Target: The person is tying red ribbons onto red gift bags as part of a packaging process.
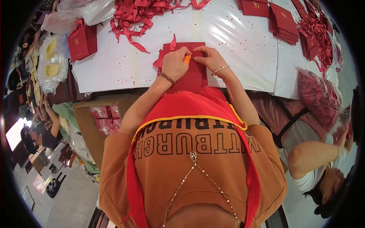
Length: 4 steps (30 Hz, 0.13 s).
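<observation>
A stack of flat red paper bags (190, 79) lies before me at the table's near edge, reaching over my lap. My left hand (175, 64) is closed on the left part of the stack, fingers curled. At its thumb side shows a small orange piece (187, 59); whether it is gripped or worn on the thumb I cannot tell. My right hand (211, 60) meets the stack's upper right, thumb and forefinger bent toward the left hand. What lies between those fingertips is too small to make out. A short red ribbon end (173, 42) sticks up beyond the left hand.
Red ribbons (133, 15) lie heaped at the far left, near a standing red gift bag (83, 41). More red bags (283, 23) are stacked at the far right, beside another ribbon heap (321, 38). A cardboard box (89, 121) stands left; a co-worker (315, 159) sits right.
</observation>
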{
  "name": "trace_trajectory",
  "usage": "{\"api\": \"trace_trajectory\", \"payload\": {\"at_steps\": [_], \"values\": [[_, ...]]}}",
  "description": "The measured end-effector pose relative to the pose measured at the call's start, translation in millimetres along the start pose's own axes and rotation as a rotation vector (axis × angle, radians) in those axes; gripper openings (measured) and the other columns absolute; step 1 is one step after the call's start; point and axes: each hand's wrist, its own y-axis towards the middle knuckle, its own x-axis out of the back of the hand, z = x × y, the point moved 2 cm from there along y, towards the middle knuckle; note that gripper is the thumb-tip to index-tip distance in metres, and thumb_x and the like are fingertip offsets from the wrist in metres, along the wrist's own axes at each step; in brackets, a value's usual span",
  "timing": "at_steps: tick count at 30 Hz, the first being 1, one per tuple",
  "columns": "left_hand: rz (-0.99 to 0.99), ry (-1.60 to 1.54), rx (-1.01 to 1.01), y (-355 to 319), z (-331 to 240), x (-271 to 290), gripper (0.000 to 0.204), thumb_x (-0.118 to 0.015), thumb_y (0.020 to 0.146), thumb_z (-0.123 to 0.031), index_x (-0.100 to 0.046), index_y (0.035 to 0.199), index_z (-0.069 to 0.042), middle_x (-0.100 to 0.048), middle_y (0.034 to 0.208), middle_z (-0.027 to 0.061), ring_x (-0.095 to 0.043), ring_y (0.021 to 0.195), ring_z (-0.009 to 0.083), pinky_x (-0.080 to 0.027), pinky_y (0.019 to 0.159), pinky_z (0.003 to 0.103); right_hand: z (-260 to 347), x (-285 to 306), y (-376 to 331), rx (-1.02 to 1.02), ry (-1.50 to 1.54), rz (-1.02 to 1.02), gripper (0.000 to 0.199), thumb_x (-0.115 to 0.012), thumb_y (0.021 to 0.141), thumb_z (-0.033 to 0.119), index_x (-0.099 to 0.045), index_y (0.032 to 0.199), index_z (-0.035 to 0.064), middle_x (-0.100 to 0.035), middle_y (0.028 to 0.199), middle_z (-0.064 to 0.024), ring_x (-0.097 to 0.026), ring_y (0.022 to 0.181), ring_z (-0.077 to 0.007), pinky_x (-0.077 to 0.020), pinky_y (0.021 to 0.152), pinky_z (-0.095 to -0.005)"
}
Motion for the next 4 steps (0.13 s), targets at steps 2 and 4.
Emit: {"api": "trace_trajectory", "payload": {"at_steps": [2, 4], "values": [[0.023, 0.024, 0.013, 0.0, -0.1, 2.4, 0.011, -0.055, 0.076, -0.01, -0.059, 0.084, -0.005, -0.061, 0.072, 0.0135, -0.059, 0.065, 0.0288, -0.045, 0.056, 0.035, -1.6, -0.3, 1.2, -0.013, 0.044, 0.017, 0.031, -0.061, 0.074, 0.012, -0.056, 0.103, 0.0047, -0.055, 0.065, -0.0061, -0.047, 0.041, -0.0119, -0.0377, 0.034, -0.0261], [0.043, 0.049, 0.024, 0.4, 0.0, 4.5, 0.011, -0.055, 0.076, -0.01, -0.059, 0.084, -0.005, -0.061, 0.072, 0.0133, -0.06, 0.065, 0.0283, -0.045, 0.056, 0.035, -1.4, -0.6, 2.1, -0.034, 0.031, 0.003, 0.031, -0.062, 0.074, 0.013, -0.056, 0.103, 0.005, -0.056, 0.066, -0.0061, -0.047, 0.041, -0.0131, -0.0407, 0.037, -0.0273]]}}
